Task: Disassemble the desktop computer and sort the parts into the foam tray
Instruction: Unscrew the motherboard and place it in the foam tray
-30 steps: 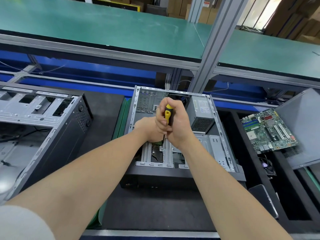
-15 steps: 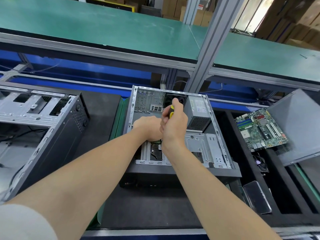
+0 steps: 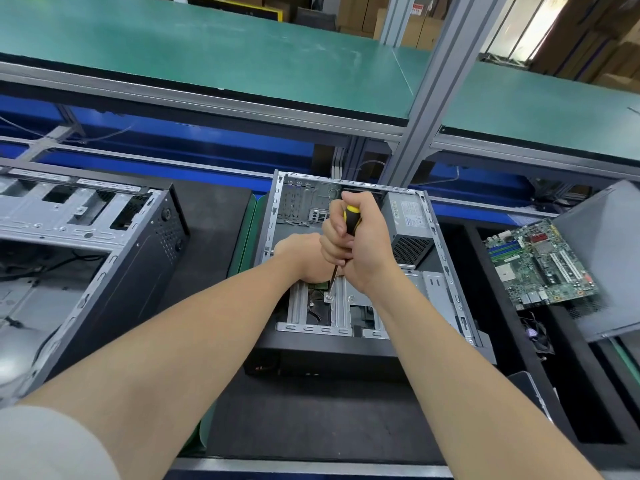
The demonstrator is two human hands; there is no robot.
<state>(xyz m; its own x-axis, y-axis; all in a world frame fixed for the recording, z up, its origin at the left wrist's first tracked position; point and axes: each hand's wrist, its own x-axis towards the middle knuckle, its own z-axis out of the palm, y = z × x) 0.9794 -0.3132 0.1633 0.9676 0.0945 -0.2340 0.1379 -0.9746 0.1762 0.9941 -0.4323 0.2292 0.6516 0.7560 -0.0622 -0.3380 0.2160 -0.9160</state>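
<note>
1. Workshop line: a long green-topped bench runs across beyond my hands, with a grey aluminium post rising just past them. Everything I'm working on sits on a black mat.
2. Well off to the left of my left arm is another stripped chassis, open side up.
3. The desktop computer is right under both hands. It's lying on its side with the cover off and the black front panel is toward me.
4. The foam tray is the black one to the right of my right arm, just beside the computer.
5. A grey side panel leans in the tray at the far right.
6. The green motherboard lies in the tray, tilted, with its right edge against that panel.
7. The power supply sits in the case's far corner, just past my right hand.
8. My right hand is wrapped in a fist round the tool handle.
9. My left hand is tucked against the right one. Its fingers are hidden, so I can't tell what they're doing.
10. The screwdriver has a yellow-and-black grip and is tilted slightly. Its tip is on a screw in the metal drive bracket, on my side of both hands.
</note>
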